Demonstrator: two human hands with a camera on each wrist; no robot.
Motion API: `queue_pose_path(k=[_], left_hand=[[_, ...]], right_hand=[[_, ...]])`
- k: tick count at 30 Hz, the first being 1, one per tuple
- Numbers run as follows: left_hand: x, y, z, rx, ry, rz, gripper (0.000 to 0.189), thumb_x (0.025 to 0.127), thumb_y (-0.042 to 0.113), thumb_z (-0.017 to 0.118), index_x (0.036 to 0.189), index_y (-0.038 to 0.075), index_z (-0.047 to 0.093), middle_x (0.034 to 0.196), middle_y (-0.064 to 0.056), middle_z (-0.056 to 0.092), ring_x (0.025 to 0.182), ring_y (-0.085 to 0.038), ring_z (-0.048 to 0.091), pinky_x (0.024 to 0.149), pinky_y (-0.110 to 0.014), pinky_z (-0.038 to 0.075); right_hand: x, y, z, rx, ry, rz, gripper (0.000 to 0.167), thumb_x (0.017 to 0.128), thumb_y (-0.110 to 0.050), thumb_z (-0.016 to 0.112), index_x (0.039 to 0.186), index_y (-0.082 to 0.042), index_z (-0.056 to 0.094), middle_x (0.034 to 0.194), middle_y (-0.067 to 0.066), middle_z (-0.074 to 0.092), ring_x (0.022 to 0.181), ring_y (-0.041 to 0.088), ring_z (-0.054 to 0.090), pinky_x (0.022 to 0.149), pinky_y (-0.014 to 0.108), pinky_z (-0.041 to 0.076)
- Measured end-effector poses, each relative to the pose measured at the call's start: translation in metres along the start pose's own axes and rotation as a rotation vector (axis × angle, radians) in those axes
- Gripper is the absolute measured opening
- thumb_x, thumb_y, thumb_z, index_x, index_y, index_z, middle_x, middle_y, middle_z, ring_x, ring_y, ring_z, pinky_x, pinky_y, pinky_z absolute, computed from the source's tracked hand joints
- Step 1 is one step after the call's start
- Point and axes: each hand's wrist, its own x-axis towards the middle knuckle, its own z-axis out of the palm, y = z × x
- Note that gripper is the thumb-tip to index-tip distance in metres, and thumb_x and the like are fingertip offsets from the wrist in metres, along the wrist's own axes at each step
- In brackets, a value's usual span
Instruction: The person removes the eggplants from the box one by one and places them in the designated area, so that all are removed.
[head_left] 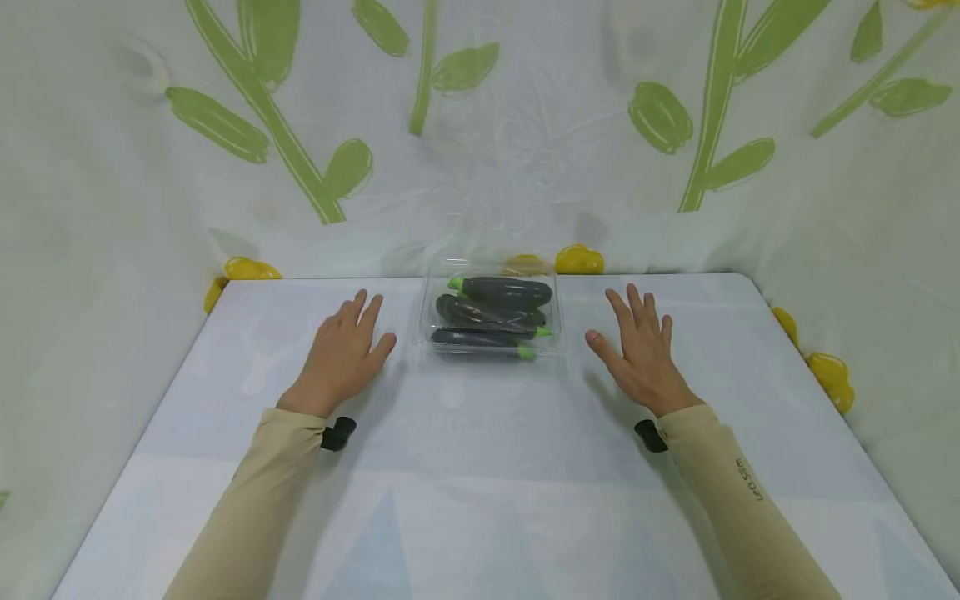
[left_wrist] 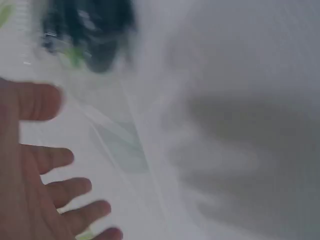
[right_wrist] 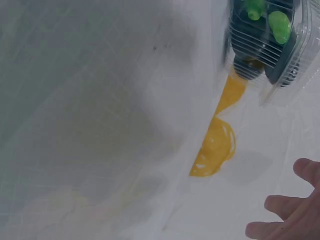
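A clear plastic box [head_left: 424,321] stands near the table's far edge, with several dark eggplants [head_left: 491,312] with green stem ends inside. To its left my left hand [head_left: 341,354] hovers over the table, fingers spread, touching nothing. My right hand [head_left: 637,354] is held up on the other side of the box, also with spread fingers and apart from it. In the left wrist view the eggplants [left_wrist: 87,30] are blurred at the top, beyond the thumb. The right wrist view has part of the box [right_wrist: 304,45] at its upper right, above the right fingertips [right_wrist: 282,206].
The white table [head_left: 480,450] has pale printed shapes. Behind it and along its sides hangs a white sheet [head_left: 525,158] with green leaves and yellow blobs. Beige sleeves cover both arms, and a black device [head_left: 339,433] sits at the left wrist, another [head_left: 651,436] at the right.
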Motion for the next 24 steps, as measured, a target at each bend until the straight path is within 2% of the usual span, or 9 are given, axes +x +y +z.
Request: queue_pose_path(k=[2, 4, 7, 9, 13, 17, 24], left_hand=[[0.004, 0.003, -0.001, -0.097, 0.014, 0.062, 0.074, 0.098, 0.03, 0.053, 0.161, 0.003, 0.024, 0.166, -0.022, 0.017, 0.15, -0.044, 0.021, 0.117, -0.062, 0.022], [0.008, 0.008, -0.002, -0.154, 0.04, 0.14, 0.082, 0.091, 0.028, 0.061, 0.162, 0.006, 0.023, 0.167, -0.019, 0.017, 0.15, -0.041, 0.023, 0.117, -0.061, 0.024], [0.015, 0.013, -0.001, -0.128, 0.076, 0.244, 0.09, 0.088, 0.034, 0.067, 0.162, 0.008, 0.023, 0.167, -0.017, 0.019, 0.149, -0.04, 0.027, 0.116, -0.059, 0.026], [0.018, 0.015, 0.001, -0.091, 0.076, 0.286, 0.094, 0.088, 0.04, 0.069, 0.162, 0.007, 0.021, 0.167, -0.016, 0.019, 0.149, -0.04, 0.027, 0.116, -0.059, 0.026], [0.022, 0.015, 0.004, -0.053, 0.058, 0.329, 0.102, 0.086, 0.047, 0.073, 0.162, 0.007, 0.02, 0.168, -0.015, 0.017, 0.15, -0.04, 0.025, 0.117, -0.058, 0.025], [0.026, 0.015, 0.006, -0.048, 0.052, 0.359, 0.107, 0.083, 0.048, 0.079, 0.162, 0.007, 0.02, 0.169, -0.012, 0.015, 0.151, -0.04, 0.022, 0.118, -0.057, 0.023], [0.031, 0.016, 0.009, -0.063, 0.023, 0.362, 0.112, 0.081, 0.047, 0.083, 0.163, 0.009, 0.018, 0.17, -0.007, 0.011, 0.153, -0.038, 0.019, 0.12, -0.058, 0.021]], right_hand=[[0.0, 0.001, 0.0, 0.002, 0.001, -0.004, 0.078, 0.104, -0.055, 0.045, 0.164, -0.014, 0.016, 0.168, 0.021, 0.002, 0.153, 0.044, -0.009, 0.114, 0.07, -0.011], [0.001, 0.0, 0.001, 0.0, 0.0, -0.01, 0.08, 0.103, -0.056, 0.046, 0.164, -0.015, 0.015, 0.169, 0.019, 0.002, 0.153, 0.043, -0.008, 0.114, 0.07, -0.01], [0.002, -0.001, 0.002, -0.01, -0.004, -0.026, 0.083, 0.102, -0.058, 0.047, 0.165, -0.017, 0.012, 0.169, 0.015, 0.001, 0.154, 0.04, -0.008, 0.115, 0.07, -0.008], [0.003, -0.003, 0.002, -0.009, -0.01, -0.036, 0.085, 0.101, -0.059, 0.048, 0.165, -0.018, 0.01, 0.17, 0.014, 0.0, 0.154, 0.038, -0.008, 0.116, 0.068, -0.008], [0.005, -0.009, 0.002, 0.002, -0.008, -0.06, 0.088, 0.099, -0.059, 0.052, 0.165, -0.022, 0.007, 0.17, 0.01, -0.001, 0.155, 0.031, -0.01, 0.118, 0.064, -0.008], [0.008, -0.015, 0.003, 0.016, -0.001, -0.096, 0.097, 0.096, -0.059, 0.058, 0.165, -0.025, 0.0, 0.17, 0.003, -0.006, 0.155, 0.026, -0.011, 0.12, 0.061, -0.007], [0.017, -0.031, 0.01, 0.026, 0.009, -0.183, 0.114, 0.088, -0.058, 0.07, 0.163, -0.025, -0.01, 0.17, -0.004, -0.009, 0.155, 0.021, -0.008, 0.122, 0.056, -0.005]])
